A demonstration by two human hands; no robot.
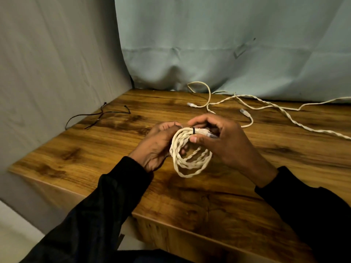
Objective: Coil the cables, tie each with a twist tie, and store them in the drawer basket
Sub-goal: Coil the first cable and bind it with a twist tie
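A cream twisted cable (191, 158) is wound into a coil and held above the wooden table (190, 202). A black twist tie (193, 130) wraps the top of the coil. My left hand (157, 145) grips the coil's left side, its fingers curled behind the loops. My right hand (222, 139) pinches the coil's top beside the tie, over the cable's clear plug. Loose black twist ties (98, 115) lie at the table's far left. The drawer basket is out of view.
Uncoiled cream cables (266, 107) with clear plugs sprawl across the table's back right. Grey cloth hangs at the left and pale green cloth at the back. The table's left edge drops off near the twist ties.
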